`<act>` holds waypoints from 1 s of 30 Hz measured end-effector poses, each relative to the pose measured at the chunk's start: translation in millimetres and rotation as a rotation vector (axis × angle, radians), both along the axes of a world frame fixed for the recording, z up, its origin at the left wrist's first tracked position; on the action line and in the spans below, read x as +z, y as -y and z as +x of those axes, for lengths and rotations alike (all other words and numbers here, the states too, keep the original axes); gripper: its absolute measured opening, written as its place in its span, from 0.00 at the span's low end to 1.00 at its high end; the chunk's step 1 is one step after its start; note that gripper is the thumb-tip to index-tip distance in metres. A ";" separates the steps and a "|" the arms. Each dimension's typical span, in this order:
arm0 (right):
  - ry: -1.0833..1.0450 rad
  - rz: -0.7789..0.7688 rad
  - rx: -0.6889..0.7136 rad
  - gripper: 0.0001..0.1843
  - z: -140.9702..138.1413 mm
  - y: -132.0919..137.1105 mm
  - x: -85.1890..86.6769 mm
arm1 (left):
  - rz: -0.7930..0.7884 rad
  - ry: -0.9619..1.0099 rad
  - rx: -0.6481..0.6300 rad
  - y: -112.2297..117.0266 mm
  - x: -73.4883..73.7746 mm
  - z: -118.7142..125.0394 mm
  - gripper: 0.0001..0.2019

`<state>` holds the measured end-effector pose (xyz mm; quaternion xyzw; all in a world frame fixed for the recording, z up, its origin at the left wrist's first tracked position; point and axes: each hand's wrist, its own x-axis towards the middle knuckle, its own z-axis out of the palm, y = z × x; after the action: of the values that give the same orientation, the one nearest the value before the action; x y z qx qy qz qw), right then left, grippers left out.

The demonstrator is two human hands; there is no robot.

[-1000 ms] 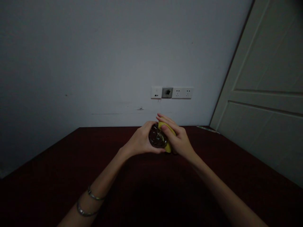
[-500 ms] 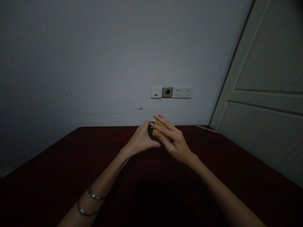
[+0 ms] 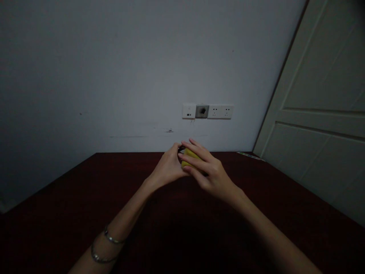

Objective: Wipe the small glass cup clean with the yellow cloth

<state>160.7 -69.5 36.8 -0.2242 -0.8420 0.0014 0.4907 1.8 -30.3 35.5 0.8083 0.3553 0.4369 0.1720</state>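
Note:
Ahead of me, above the far part of the table, both my hands meet. My left hand (image 3: 169,165) is curled around a round, dark-rimmed glass (image 3: 180,150), with thumb and fingers on its sides. Most of the glass is hidden behind my hands. My right hand (image 3: 212,171) grips a yellow sponge (image 3: 192,154) and presses it against the mouth of the glass. Yellow shows between the right fingers, which are slightly spread over it. Two silver bangles (image 3: 112,239) circle my left forearm.
The dark red table (image 3: 114,179) runs up to a pale wall (image 3: 128,76). A row of sockets (image 3: 219,112) is on the wall behind my hands. To the right stands a white panelled door (image 3: 322,95), with a thin strip (image 3: 251,155) near the table's far right corner.
My right hand and the sponge have shifted slightly left over the glass, covering more of its rim. My left hand has moved slightly left and still holds the glass.

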 end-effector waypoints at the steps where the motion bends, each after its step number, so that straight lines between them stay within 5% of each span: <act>1: -0.038 -0.023 -0.001 0.21 0.6 -1.5 -0.1 | 0.001 0.000 0.006 0.8 0.2 0.4 0.26; 10: -0.252 -0.414 0.106 0.14 18.7 -21.1 6.8 | -0.134 0.019 -0.092 8.7 -4.2 7.3 0.34; 17: -0.106 -0.139 0.116 0.18 8.1 -8.5 4.3 | -0.489 0.286 -0.299 -6.0 -15.2 8.8 0.28; 25: -0.323 -0.160 0.128 0.16 10.4 -22.6 -4.0 | -0.506 0.387 -0.395 0.0 -12.2 9.6 0.32; 30: -0.179 -0.100 0.135 0.17 9.9 -16.2 -3.2 | -0.445 0.413 -0.367 -5.2 -14.6 6.9 0.29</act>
<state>170.6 -53.3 33.6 -0.1899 -0.8070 0.0965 0.5508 8.7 -25.0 21.0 0.6961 0.2483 0.4649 0.4875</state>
